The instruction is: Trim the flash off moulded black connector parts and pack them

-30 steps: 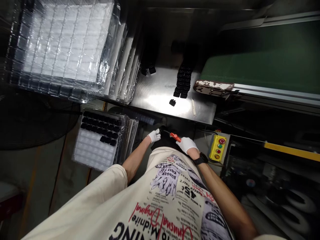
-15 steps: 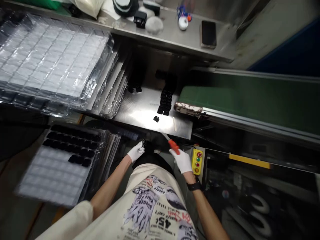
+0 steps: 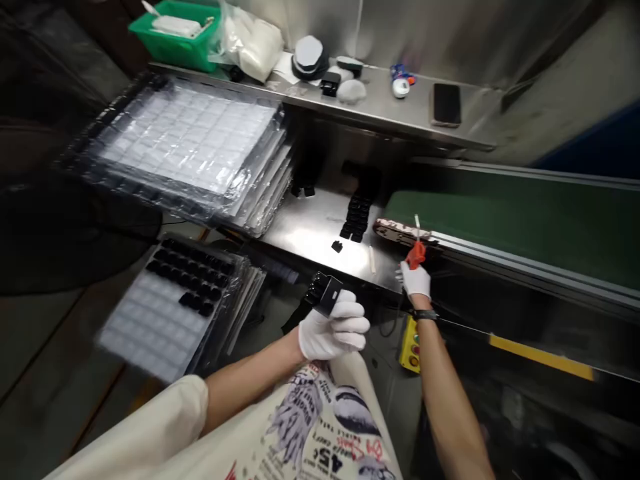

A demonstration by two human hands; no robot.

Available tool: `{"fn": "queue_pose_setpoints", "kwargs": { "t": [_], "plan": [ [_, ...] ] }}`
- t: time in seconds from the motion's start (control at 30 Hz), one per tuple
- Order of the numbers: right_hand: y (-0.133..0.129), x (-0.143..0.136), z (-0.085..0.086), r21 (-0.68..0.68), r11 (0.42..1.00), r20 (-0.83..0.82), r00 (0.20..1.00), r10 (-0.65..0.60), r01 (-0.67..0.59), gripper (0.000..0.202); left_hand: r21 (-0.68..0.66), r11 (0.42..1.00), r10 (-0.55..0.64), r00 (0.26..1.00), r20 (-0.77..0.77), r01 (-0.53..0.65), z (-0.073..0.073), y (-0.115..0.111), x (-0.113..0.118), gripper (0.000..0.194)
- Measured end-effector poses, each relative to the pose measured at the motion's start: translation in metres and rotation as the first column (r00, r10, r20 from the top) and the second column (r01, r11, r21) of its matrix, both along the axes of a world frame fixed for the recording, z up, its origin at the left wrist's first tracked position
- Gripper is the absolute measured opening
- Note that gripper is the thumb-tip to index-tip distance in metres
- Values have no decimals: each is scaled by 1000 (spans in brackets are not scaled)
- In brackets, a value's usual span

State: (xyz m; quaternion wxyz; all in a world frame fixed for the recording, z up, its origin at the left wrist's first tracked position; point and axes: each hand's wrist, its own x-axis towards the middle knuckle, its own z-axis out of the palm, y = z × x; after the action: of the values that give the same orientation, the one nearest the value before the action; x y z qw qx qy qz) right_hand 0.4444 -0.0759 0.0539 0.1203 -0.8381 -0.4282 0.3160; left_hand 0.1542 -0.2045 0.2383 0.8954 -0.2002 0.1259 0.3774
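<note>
My left hand (image 3: 335, 328), in a white glove, is raised in front of my shirt with its fingers curled round a black plastic part (image 3: 329, 297). A small pale mark shows on the part's flat side. My right hand (image 3: 415, 279), also gloved, is closed on a red-handled knife (image 3: 416, 255). Its thin blade points up and away, beside the near end of the green conveyor belt (image 3: 500, 230). Between the hands and the shelf, a steel table (image 3: 310, 230) bears a double row of black pieces (image 3: 357, 215), one loose black piece (image 3: 337, 247) and a pale stick (image 3: 372, 260).
Left of the table stand wrapped trays (image 3: 190, 133) in a stack. Lower left, another tray (image 3: 150, 320) is partly filled with black pieces. A yellow button box (image 3: 410, 347) hangs below my right wrist. The back shelf (image 3: 380, 100) holds a phone (image 3: 445, 105) and a green basket (image 3: 175, 50).
My left hand has risen rightward with the black part, now turned to show its flat side. My right hand has moved right and forward with the knife, towards the conveyor end. The view has shifted.
</note>
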Motion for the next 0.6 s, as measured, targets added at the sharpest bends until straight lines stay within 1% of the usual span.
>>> {"fn": "queue_pose_setpoints", "kwargs": {
  "t": [0.1, 0.2, 0.27, 0.33, 0.4, 0.47, 0.53, 0.6],
  "plan": [
    [-14, 7, -12, -130, 988, 36, 996, 88, -82, 52, -27, 998, -60, 990, -130, 57, -5, -11, -5, 72],
    [-36, 14, -20, -290, 939, -13, 981, 192, -187, 60, -58, 992, -119, 962, -245, 108, -13, -18, -9, 74],
    [-56, 14, -22, -363, 899, -51, 969, 243, -244, 61, -75, 988, -151, 955, -257, 136, -17, -20, -10, 75],
    [-80, 11, -20, -395, 873, -79, 957, 280, -287, 59, -73, 987, -155, 961, -230, 141, -17, -19, -10, 76],
    [-103, 6, -12, -403, 853, -105, 943, 317, -332, 56, -47, 993, -120, 972, -202, 112, -13, -16, -9, 79],
    [-123, -2, 1, -390, 847, -144, 932, 331, -361, 51, 2, 998, -60, 984, -169, 61, -7, -13, -7, 83],
    [-139, -11, 17, -358, 859, -216, 928, 304, -365, 47, 53, 998, -12, 993, -118, 19, -1, -11, -5, 87],
    [-151, -21, 33, -321, 876, -304, 915, 265, -360, 44, 100, 995, -3, 997, -80, 11, 6, -7, -2, 86]
  ]
}}
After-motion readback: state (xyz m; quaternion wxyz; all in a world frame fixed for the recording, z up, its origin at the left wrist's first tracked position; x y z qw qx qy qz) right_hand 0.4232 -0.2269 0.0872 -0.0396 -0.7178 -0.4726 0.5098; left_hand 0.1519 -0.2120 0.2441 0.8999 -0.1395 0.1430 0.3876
